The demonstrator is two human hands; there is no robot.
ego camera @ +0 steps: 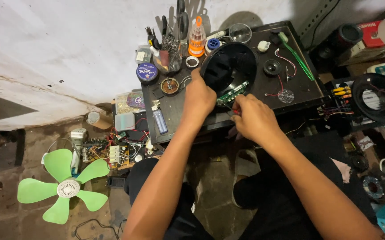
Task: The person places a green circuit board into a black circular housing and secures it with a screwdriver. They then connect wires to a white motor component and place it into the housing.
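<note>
Hands met over a small dark bench [299, 91] crowded with parts. Left hand [198, 98] gripped the lower rim of a round black housing [229, 66] that stood tilted on the bench, its fingers curled around the edge. Right hand [253, 118] sat just beside it, fingers pressed together on a thin tool whose tip touched a green circuit board [233, 92] at the housing's lower edge. Green fan blade [63, 186] lay on the floor, well apart to the left.
</note>
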